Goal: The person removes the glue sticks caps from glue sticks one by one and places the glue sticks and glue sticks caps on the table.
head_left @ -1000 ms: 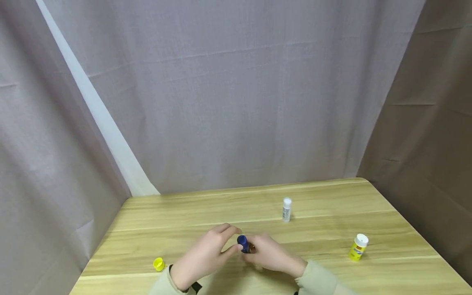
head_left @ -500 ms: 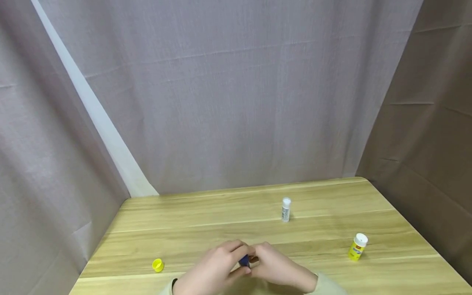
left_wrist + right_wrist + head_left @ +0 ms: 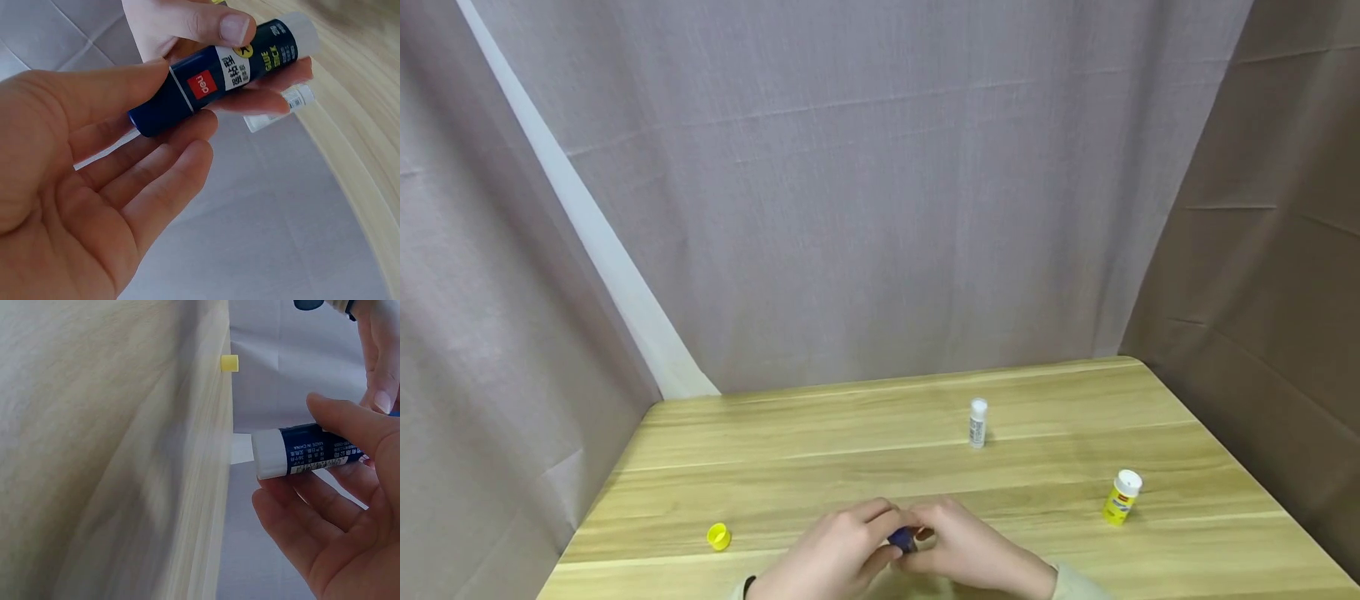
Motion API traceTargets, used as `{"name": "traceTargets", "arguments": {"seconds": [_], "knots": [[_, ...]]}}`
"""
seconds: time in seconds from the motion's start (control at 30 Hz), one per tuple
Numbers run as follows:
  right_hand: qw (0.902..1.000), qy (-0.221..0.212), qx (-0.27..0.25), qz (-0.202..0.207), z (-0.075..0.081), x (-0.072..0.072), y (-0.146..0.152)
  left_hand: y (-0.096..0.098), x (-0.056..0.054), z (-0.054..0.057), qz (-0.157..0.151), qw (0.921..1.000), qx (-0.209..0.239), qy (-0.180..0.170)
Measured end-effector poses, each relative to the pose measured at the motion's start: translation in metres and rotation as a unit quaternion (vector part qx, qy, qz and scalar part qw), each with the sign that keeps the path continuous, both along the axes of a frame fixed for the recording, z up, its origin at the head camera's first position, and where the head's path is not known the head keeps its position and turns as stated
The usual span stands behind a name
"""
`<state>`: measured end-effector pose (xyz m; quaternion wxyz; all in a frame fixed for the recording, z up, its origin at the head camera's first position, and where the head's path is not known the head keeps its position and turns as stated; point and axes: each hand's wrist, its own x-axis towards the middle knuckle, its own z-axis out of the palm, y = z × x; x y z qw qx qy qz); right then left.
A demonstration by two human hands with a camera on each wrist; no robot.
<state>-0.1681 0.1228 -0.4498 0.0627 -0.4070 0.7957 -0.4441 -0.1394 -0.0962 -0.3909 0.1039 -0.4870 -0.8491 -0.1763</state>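
Observation:
A dark blue glue stick (image 3: pixel 225 75) with a red label patch and a white base is held between both hands, low in the middle of the head view. My left hand (image 3: pixel 838 554) pinches the blue cap end between thumb and fingers. Around the body, toward the white base, my right hand (image 3: pixel 973 550) grips with its thumb on one side and fingers on the other. The right wrist view has the white base (image 3: pixel 269 454) pointing away from the right palm. In the head view, fingers cover most of the stick.
On the wooden table (image 3: pixel 820 433), a white glue stick (image 3: pixel 977 423) stands beyond the hands. A yellow tube with a white top (image 3: pixel 1122 497) stands to the right. At left lies a small yellow cap (image 3: pixel 718 537). Grey curtains (image 3: pixel 880 208) surround the table.
The left hand, loosely spread by the blue cap a second ago, has closed its fingers on it. Both hands have come lower, nearer the body, with the glue stick tilted.

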Motion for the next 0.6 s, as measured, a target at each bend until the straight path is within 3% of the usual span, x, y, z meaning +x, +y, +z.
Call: {"name": "traceTargets", "arguments": {"seconds": [0.33,0.6], "knots": [[0.9992,-0.035,-0.002,0.02,-0.0022,0.001,0.0022,-0.0003,-0.0009,-0.0029,-0.012,0.9998,0.002,-0.013],[0.9984,-0.033,-0.018,0.043,-0.003,0.001,0.0026,0.0019,0.001,-0.0051,-0.01,0.9998,0.012,0.008]]}}
